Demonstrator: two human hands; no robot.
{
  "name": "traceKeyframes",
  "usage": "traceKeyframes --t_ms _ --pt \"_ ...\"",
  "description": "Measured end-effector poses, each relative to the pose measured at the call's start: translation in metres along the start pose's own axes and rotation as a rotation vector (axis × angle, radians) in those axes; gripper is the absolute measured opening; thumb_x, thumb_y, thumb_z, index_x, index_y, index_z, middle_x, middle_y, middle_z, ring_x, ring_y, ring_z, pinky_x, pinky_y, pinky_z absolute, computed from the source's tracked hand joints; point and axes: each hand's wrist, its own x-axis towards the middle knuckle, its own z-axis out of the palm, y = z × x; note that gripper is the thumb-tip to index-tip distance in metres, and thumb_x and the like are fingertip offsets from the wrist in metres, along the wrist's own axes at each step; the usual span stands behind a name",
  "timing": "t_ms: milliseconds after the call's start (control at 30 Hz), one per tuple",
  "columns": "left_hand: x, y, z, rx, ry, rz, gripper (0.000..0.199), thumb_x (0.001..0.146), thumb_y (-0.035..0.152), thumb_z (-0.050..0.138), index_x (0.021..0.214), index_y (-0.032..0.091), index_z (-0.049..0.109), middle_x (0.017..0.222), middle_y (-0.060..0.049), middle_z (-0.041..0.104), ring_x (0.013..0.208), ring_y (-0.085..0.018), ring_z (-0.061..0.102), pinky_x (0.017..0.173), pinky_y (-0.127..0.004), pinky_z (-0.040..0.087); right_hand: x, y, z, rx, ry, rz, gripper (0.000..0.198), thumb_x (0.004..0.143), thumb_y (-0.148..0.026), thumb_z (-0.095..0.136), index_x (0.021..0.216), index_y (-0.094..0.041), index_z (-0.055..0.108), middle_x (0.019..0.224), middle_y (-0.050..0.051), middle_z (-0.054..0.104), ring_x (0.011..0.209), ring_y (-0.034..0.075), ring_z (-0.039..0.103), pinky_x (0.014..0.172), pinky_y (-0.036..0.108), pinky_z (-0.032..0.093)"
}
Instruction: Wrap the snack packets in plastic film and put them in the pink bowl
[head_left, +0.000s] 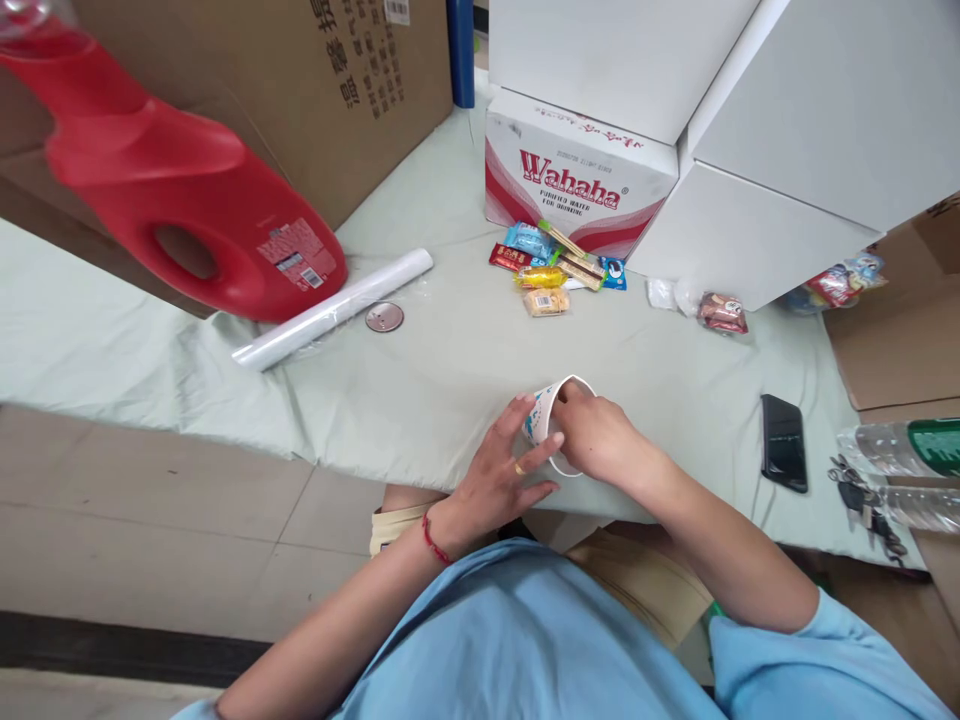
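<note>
A white paper cup (537, 420) with a blue pattern is tilted at the table's front edge, its mouth turned to the right. My left hand (501, 462) holds the cup from the left, fingers along its side and rim. Into the cup's mouth reaches my right hand (596, 432); its fingers are hidden inside, so whether they grip anything does not show. Beyond the cup lies a small heap of wrapped snacks (546, 276) in several colours, in front of a Wahaha water carton (577, 180).
On the left stand a large red bottle (187, 190), a white plastic-wrapped roll (337, 308) and a round metal disc (385, 317). To the right are small packets (723, 312), a black phone (784, 443), keys (862, 505) and clear bottles (885, 448). Cardboard (247, 90) and white boxes (817, 110) line the back.
</note>
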Motion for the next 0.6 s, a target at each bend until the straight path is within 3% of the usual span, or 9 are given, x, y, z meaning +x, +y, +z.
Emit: traceKeyframes --t_ms 67,167,233,367,500,600 --pt "0.001 -0.002 0.005 0.054 -0.010 -0.043 0.088 0.097 0.032 0.073 0.167 0.041 0.021 0.170 -0.017 0.032 0.161 -0.039 0.030 0.121 -0.065 0.042 -0.007 -0.001 0.004 0.040 0.037 -0.008 0.037 0.099 -0.024 0.058 0.135 -0.023 0.065 0.135 0.015 0.063 0.090 0.025 0.075 0.067 0.030 0.052" --pt "0.001 -0.009 0.011 0.049 -0.004 -0.185 0.089 0.096 0.043 0.074 0.167 0.032 0.022 0.155 -0.019 0.052 0.146 -0.037 0.052 0.117 -0.062 0.048 -0.018 0.002 0.010 0.090 0.110 0.001 0.039 0.094 -0.016 0.060 0.131 -0.022 0.064 0.140 0.013 0.064 0.087 0.025 0.075 0.068 0.032 0.054" --pt "-0.001 -0.015 0.012 0.037 0.038 -0.198 0.085 0.095 0.049 0.073 0.164 0.029 0.027 0.147 -0.019 0.059 0.139 -0.036 0.058 0.112 -0.060 0.052 -0.028 0.008 0.016 0.190 0.233 -0.029 0.040 0.089 -0.010 0.060 0.127 -0.021 0.063 0.133 0.011 0.069 0.090 0.026 0.075 0.072 0.033 0.056" --pt "-0.004 -0.019 0.012 0.001 0.104 -0.201 0.082 0.096 0.048 0.072 0.163 0.030 0.029 0.152 -0.019 0.054 0.143 -0.034 0.055 0.113 -0.058 0.053 -0.045 0.031 0.029 0.646 0.752 -0.090 0.042 0.089 -0.022 0.071 0.129 -0.026 0.060 0.123 0.008 0.073 0.103 0.025 0.073 0.084 0.035 0.060" --pt "-0.005 -0.014 0.011 0.000 0.099 -0.272 0.082 0.097 0.043 0.072 0.164 0.030 0.026 0.153 -0.019 0.051 0.143 -0.033 0.053 0.112 -0.056 0.055 -0.045 0.066 0.028 1.152 1.149 0.099 0.042 0.086 -0.035 0.079 0.121 -0.028 0.056 0.097 -0.001 0.070 0.064 0.013 0.064 0.053 0.025 0.053" --pt "-0.006 -0.011 0.012 0.018 0.093 -0.288 0.076 0.099 0.038 0.070 0.162 0.028 0.029 0.143 -0.018 0.058 0.134 -0.032 0.060 0.107 -0.055 0.058 -0.031 0.103 0.015 1.265 1.432 0.141 0.040 0.085 -0.036 0.076 0.116 -0.028 0.052 0.087 -0.006 0.063 0.048 0.007 0.049 0.043 0.020 0.041"
